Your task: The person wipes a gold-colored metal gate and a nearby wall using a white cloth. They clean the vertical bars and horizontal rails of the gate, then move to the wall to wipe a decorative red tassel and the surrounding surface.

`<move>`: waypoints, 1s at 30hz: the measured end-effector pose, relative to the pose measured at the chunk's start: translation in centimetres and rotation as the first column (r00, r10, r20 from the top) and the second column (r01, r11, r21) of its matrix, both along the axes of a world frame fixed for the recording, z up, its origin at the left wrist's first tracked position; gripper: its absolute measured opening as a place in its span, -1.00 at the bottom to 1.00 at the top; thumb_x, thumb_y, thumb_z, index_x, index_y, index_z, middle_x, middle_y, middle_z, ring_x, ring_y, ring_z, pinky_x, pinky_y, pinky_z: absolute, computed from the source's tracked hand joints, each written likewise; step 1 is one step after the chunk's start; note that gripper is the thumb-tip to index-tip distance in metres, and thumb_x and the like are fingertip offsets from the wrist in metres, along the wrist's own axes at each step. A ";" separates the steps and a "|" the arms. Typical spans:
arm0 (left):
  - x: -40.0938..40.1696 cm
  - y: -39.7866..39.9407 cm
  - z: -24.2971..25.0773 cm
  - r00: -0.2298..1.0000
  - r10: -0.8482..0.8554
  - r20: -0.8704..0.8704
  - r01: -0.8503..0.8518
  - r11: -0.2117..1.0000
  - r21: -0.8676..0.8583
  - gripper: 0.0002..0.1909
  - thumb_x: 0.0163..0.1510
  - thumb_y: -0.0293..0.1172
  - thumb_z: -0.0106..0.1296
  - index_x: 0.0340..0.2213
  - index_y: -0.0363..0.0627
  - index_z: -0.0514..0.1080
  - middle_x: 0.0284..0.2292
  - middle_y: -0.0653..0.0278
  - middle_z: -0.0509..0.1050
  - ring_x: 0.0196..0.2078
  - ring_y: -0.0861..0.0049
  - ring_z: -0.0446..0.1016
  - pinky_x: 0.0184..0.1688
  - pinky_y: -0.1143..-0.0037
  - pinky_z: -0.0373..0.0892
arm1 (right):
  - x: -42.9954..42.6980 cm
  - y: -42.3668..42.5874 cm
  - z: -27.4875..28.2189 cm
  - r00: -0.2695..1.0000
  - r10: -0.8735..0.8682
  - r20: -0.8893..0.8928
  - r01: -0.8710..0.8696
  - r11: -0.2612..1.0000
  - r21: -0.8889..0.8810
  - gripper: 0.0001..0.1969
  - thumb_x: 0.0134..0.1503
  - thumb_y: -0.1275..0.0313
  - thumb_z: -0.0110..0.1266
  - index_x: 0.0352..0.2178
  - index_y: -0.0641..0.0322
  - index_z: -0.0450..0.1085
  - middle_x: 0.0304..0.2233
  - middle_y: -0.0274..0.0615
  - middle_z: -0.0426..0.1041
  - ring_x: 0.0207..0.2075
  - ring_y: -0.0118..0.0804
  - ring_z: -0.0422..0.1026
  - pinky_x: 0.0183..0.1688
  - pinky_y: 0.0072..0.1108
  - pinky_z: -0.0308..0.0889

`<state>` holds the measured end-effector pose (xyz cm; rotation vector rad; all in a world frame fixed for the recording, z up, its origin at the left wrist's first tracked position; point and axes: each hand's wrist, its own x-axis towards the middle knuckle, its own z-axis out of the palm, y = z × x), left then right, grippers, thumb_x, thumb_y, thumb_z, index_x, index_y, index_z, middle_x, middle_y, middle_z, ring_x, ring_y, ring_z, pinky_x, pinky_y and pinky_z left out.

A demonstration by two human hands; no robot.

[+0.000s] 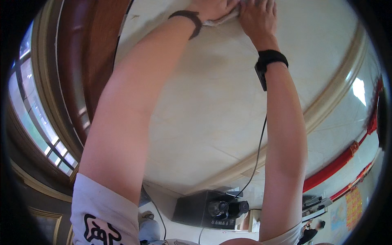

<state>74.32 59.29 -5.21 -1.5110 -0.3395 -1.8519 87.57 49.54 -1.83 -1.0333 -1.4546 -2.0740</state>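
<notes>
Both bare arms stretch up over a cream marble-tile surface (208, 92). At the top edge, my left hand (212, 9) lies on a crumpled whitish cloth (219, 21) and presses it to the tile; a dark band (196, 23) circles that wrist. Close beside it, my right hand (258, 18) rests with its thumb side near the cloth. The fingertips of both hands are partly cut off, so the right hand's hold on the cloth is unclear. A black strap with a small device (265, 67) sits on my right wrist.
Dark reddish-brown wood trim (101, 39) and a window (36, 104) are on the left. A tan moulding (330, 104) curves along the right. Below stands a black cabinet (199, 208) with a glass kettle (218, 209); a thin cable (258, 153) hangs nearby. Another person (310, 231) is far off.
</notes>
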 end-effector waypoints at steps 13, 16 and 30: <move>-5.1 1.4 -3.0 0.835 0.549 -0.025 -0.548 0.828 -0.121 -0.41 0.13 -0.32 -0.29 0.11 -0.53 0.15 0.19 -0.20 0.13 0.30 0.06 0.02 0.37 0.25 -0.18 | -7.1 6.0 -2.1 0.953 -0.283 0.110 0.285 0.959 0.002 -0.44 0.19 0.32 -0.21 0.18 0.44 0.11 0.20 0.23 0.13 0.28 0.24 -0.03 0.32 -0.11 -0.16; -5.1 1.1 -3.0 0.837 0.543 -0.066 -0.547 0.827 -0.133 -0.39 0.11 -0.31 -0.26 0.11 -0.55 0.15 0.19 -0.21 0.13 0.31 0.06 0.00 0.37 0.25 -0.17 | -6.6 6.2 -2.3 0.992 -0.102 0.074 0.105 0.993 -0.044 -0.43 0.18 0.32 -0.21 0.19 0.43 0.10 0.20 0.28 0.11 0.29 0.24 -0.04 0.32 -0.12 -0.16; -5.5 0.7 -6.2 0.954 0.239 -0.182 -0.275 0.938 -0.212 -0.40 0.10 -0.29 -0.06 0.07 -0.48 0.16 0.18 -0.24 0.09 0.26 -0.09 0.01 0.31 0.20 -0.06 | -7.3 4.6 -6.1 0.986 -0.152 -0.065 0.154 0.988 0.018 -0.45 0.15 0.18 -0.08 0.13 0.21 0.23 0.21 0.14 0.13 0.26 0.09 0.06 0.28 -0.17 -0.06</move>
